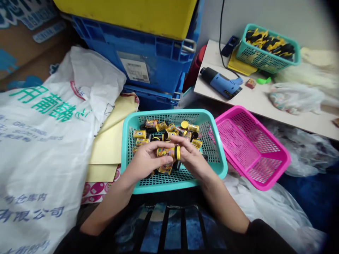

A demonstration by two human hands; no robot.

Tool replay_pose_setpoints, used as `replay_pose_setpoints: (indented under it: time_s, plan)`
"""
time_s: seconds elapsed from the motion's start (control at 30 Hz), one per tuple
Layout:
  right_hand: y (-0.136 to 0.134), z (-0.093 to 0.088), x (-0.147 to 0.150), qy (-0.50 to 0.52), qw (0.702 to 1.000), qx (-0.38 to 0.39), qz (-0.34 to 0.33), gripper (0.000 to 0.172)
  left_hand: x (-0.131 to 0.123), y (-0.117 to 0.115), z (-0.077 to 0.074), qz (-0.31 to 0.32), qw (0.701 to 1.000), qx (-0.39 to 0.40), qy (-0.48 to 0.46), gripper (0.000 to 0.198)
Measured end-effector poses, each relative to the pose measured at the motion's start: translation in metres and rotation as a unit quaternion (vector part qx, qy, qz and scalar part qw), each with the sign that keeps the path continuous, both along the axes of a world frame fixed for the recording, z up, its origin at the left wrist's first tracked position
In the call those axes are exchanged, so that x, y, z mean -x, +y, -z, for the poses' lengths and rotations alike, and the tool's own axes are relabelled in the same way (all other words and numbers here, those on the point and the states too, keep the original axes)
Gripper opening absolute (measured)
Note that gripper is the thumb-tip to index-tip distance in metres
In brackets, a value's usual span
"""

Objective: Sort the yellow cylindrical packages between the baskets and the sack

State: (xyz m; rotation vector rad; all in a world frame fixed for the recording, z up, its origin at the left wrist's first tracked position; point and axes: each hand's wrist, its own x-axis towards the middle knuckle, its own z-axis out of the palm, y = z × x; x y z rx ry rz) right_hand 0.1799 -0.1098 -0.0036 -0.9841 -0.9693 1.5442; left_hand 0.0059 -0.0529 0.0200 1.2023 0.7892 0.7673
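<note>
Over the turquoise basket (219,144), my left hand (148,158) is closed around a small yellow canister (165,152) with a colourful label, held sideways. My right hand (190,155) is at its other end, fingers pinched at the yellow-and-black cap (177,152). Beneath both hands, several more small yellow canisters (139,134) with black or yellow ends lie loosely in the basket. One round yellow cap (184,124) faces up among them. My hands hide part of the pile.
A pink basket (238,141) leans at the right. On the white table (212,58) are a blue heat gun (222,83) and a green basket (267,61) of black-and-yellow pieces. Blue crates (106,42) stand ahead; a white woven sack (47,148) lies left.
</note>
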Motion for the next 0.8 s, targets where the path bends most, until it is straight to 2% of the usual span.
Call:
replay_pose_setpoints:
  time_s: [0.13,0.33,0.57,0.63,0.7,0.77,0.8]
  plan:
    - [0.001,0.002,0.009,0.078,0.995,0.057,-0.037,0.065,-0.003,-0.004,0.002,-0.005,0.999,0.035,-0.015,0.032]
    - [0.004,0.008,0.009,0.067,0.997,0.018,-0.026,0.05,-0.003,-0.004,0.007,-0.02,0.997,0.069,-0.021,0.035]
    - [0.004,0.012,0.016,0.037,0.999,0.008,-0.011,0.049,-0.006,-0.006,0.013,-0.028,0.996,0.07,-0.038,0.031]
    - [0.007,0.005,0.011,-0.008,1.0,-0.012,-0.012,0.046,-0.005,-0.005,0.011,-0.032,0.998,0.037,-0.025,0.029]
    - [0.014,-0.004,-0.002,-0.093,0.995,-0.042,-0.009,0.042,0.003,-0.001,0.006,-0.031,0.999,-0.029,0.013,0.028]
    - [0.021,-0.012,-0.021,-0.209,0.975,-0.057,0.055,0.039,0.017,0.007,0.0,-0.057,0.987,-0.118,0.089,0.027]
    - [0.025,-0.014,-0.031,-0.272,0.956,-0.053,0.1,0.036,0.026,0.012,-0.002,-0.077,0.972,-0.167,0.145,0.026]
